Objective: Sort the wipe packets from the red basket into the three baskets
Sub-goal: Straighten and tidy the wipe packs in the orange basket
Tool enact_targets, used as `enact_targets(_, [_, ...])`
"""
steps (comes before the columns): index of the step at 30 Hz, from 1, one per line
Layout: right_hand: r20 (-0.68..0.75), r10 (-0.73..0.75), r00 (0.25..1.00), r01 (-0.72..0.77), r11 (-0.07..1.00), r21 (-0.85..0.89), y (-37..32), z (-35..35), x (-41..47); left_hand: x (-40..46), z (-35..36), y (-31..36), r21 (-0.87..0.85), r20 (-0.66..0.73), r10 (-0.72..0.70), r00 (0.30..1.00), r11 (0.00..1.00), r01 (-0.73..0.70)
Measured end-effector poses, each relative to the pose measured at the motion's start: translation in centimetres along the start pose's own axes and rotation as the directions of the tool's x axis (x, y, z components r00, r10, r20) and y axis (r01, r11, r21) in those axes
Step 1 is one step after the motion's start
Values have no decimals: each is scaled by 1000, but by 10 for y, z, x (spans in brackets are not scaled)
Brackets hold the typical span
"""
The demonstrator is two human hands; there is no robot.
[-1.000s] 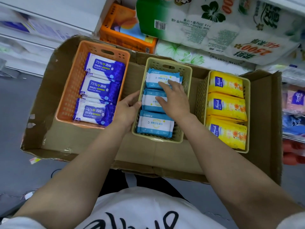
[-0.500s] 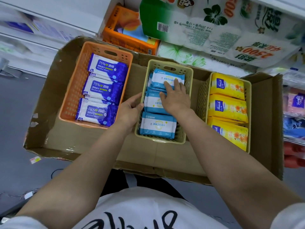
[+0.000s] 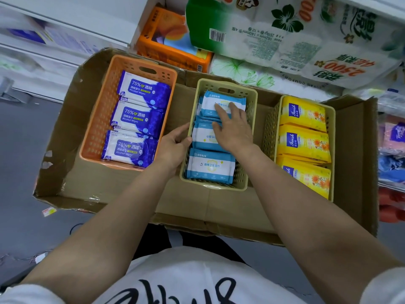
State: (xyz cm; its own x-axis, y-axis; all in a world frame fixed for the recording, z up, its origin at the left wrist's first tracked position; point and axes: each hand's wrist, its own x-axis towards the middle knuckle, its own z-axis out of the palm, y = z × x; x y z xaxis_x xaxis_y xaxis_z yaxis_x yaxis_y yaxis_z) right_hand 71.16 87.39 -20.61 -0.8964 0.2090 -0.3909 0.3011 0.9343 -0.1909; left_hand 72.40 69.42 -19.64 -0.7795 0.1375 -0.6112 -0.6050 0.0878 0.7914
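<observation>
The right hand point(image 3: 233, 128) lies flat, fingers straight, on the light-blue packets point(image 3: 210, 165) — seemingly pressing them level. The left hand point(image 3: 175, 145) grips the middle basket point(image 3: 252, 106) wall, fingers curled, likely steadying it.

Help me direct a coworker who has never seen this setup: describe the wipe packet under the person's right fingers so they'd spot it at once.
Find the cardboard tray holding three baskets and take the middle basket, the pale green one. Its light blue and white packets lie in a row; the one meant is the farthest packet, by the handle slot. It alone has the right hand resting its fingertips on it.
</observation>
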Motion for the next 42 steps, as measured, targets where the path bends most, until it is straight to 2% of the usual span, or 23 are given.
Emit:
enact_targets(5, [71,-2,997,-3,998,64,6,-3,7,0,1,0,-1,-5,-11,1000,1000,11])
enact_targets(21, [24,-13,1000,14,1000,-25,-5,-4,8,-3,2,3,28,-7,-17,1000,999,17])
enact_targets(24, [-24,-22,999,20,997,-73,-4,-5,10,-2,1,2,28,-7,1,1000,1000,-1])
enact_targets(27, [-65,-48,997,42,994,-98,0,-3,10,-2,1,3,29,-4,-2,1000,1000,2])
enact_targets(30, [-53,-70,996,68,996,-53,5,-3,10,-3,0,3,25,9,-13,1000,1000,13])
enact_targets(34, [-109,-138,984,139,990,3,9,-7,1,-4,1,3,5,-2,-13,1000,1000,13])
enact_targets(42, [-26,-205,978,205,979,-5,11,8,-10,-3,2,3,17,-8,-3,1000,1000,3])
